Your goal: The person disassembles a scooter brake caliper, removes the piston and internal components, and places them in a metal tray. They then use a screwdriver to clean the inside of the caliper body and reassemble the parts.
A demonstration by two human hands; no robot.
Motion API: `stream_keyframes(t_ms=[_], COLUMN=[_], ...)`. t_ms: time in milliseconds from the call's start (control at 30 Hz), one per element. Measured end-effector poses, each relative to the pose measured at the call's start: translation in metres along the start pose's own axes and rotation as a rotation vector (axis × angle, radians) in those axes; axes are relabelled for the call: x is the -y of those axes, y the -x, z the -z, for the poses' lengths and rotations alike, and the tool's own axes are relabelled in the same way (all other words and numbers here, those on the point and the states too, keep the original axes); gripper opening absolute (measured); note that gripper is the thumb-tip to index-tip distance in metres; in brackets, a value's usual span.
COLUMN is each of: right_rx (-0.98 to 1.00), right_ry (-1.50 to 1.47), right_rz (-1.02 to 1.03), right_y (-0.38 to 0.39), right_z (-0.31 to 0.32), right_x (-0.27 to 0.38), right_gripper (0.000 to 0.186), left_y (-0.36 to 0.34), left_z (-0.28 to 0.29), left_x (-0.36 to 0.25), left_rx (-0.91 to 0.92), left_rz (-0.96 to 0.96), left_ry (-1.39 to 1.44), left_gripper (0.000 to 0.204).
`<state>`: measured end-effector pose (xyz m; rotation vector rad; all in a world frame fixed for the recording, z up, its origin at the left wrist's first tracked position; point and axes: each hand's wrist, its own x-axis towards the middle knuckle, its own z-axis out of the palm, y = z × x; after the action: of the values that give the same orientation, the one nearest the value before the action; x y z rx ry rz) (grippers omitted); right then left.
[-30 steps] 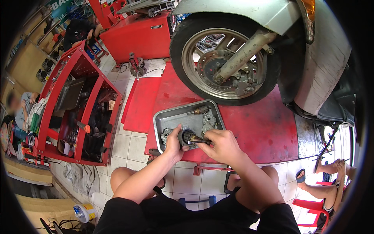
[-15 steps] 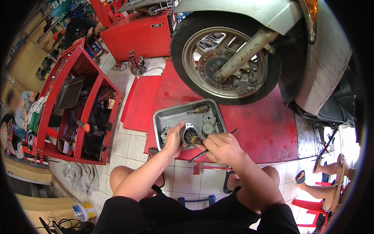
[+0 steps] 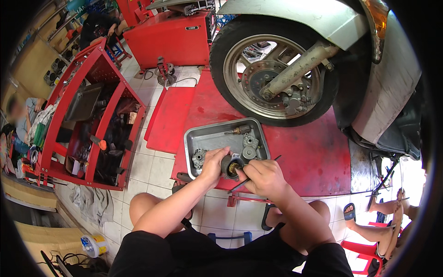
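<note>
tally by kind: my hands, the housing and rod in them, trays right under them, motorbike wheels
Left bare hand and right bare hand: 2
Round grey metal housing: 1
Thin dark rod: 1
Shallow rectangular silver metal tray: 1
Black-tyred metal wheel: 1
Total: 6

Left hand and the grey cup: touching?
Touching. The head view shows the left hand lying against the left side of the grey cup, no gap showing.
</note>
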<state>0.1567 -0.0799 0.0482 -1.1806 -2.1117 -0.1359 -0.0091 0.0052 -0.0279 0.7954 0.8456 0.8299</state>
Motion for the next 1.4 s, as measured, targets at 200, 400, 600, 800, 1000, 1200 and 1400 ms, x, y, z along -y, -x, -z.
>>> stream_keyframes(t_ms=[200, 400, 600, 800, 1000, 1200, 1400], right_rx=[0.059, 0.052, 0.046, 0.023, -0.058, 0.044, 0.323], right_ry=[-0.004, -0.044, 0.011, 0.057, -0.137, -0.388, -0.071], right_rz=[-0.071, -0.245, -0.236, -0.253, -0.376, -0.765, -0.592], right_y=[0.001, 0.007, 0.026, 0.025, -0.011, -0.018, 0.007], right_z=[-0.005, -0.015, -0.031, -0.033, -0.017, -0.012, -0.049], right_x=[0.011, 0.018, 0.033, 0.034, 0.023, 0.0, -0.028], right_gripper=[0.022, 0.017, 0.019, 0.026, 0.026, 0.038, 0.037], left_y=[0.006, 0.011, 0.014, 0.013, 0.005, 0.0, 0.006], left_z=[0.006, 0.0, 0.001, 0.0, 0.008, 0.038, 0.057], left_x=[-0.008, -0.014, -0.023, -0.025, -0.046, -0.084, -0.115], left_rx=[-0.03, -0.127, -0.017, -0.02, 0.042, 0.32, 0.176], left_rz=[0.108, -0.065, -0.216, -0.133, 0.318, 0.195, 0.098], left_ry=[0.078, -0.105, -0.34, -0.359, 0.293, 0.671, 0.774], left_gripper=[0.026, 0.03, 0.031, 0.029, 0.028, 0.036, 0.033])
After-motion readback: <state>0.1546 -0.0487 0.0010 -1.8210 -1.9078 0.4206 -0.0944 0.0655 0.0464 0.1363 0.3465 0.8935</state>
